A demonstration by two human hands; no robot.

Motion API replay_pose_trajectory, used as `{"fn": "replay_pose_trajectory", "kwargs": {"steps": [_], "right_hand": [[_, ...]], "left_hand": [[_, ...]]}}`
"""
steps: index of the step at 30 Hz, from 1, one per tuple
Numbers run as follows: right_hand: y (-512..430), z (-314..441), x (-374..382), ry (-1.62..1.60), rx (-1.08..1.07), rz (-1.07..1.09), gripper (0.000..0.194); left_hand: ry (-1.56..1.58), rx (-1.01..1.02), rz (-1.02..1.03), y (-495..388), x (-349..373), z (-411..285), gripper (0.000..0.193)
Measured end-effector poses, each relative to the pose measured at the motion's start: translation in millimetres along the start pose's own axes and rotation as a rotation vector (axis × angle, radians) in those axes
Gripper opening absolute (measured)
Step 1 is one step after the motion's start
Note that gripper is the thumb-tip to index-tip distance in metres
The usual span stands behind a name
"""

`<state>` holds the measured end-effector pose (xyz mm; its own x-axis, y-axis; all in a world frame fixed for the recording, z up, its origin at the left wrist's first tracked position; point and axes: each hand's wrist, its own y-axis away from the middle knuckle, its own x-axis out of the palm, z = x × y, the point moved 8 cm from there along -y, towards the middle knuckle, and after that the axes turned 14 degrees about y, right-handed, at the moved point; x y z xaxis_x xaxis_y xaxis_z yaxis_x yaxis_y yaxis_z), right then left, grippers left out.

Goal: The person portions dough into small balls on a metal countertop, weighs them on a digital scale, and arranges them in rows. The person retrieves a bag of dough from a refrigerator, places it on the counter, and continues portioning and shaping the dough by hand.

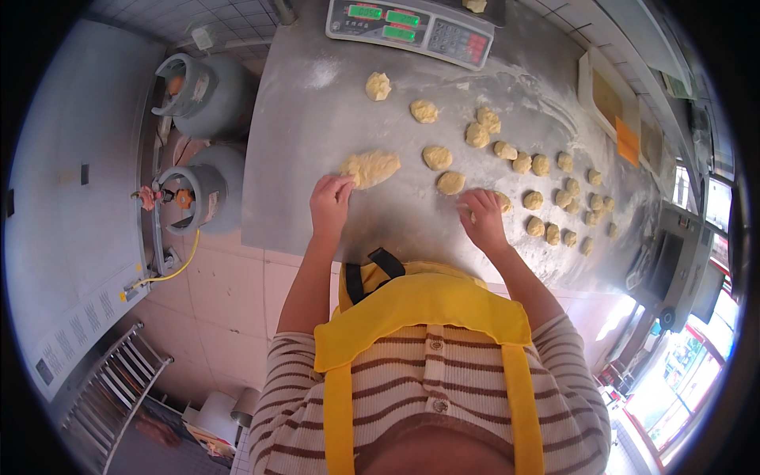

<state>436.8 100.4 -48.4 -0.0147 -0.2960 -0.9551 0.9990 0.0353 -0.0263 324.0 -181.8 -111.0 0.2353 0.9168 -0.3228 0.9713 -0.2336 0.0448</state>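
Note:
My left hand (332,199) pinches the near left edge of a large, irregular piece of dough (374,168) on the metal worktable (285,136). My right hand (482,217) is over the table, its fingers bent down, beside a dough piece (504,202) that it partly covers; whether the fingers grip it is hidden. Between the hands, a little farther off, lie two round dough pieces (451,183). Many small dough balls (533,200) are spread to the right. More lumps of dough (424,111) lie towards a digital scale (409,29) at the far edge, its display lit green.
Two grey gas cylinders (219,190) stand left of the table, one with a yellow hose (193,252). White trays (599,89) and an orange card (627,142) line the far right edge. A metal rack (119,380) is at the lower left. Flour dusts the tabletop.

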Motion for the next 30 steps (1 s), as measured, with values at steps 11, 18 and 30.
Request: {"fn": "replay_pose_trajectory", "kwargs": {"steps": [11, 18, 30], "right_hand": [[-121.1, 76.2, 97.0, -0.045, -0.099, 0.263, 0.061], [-129.4, 55.0, 72.7, -0.719, 0.155, 0.443, 0.046], [-132.4, 41.8, 135.6, -0.668, 0.495, 0.165, 0.034]], "left_hand": [[-0.429, 0.306, 0.289, -30.8, 47.9, -34.3, 0.069], [-0.214, 0.262, 0.291, -59.8, 44.2, -32.6, 0.059], [-0.611, 0.293, 0.056, -58.1, 72.1, -84.9, 0.057]]}}
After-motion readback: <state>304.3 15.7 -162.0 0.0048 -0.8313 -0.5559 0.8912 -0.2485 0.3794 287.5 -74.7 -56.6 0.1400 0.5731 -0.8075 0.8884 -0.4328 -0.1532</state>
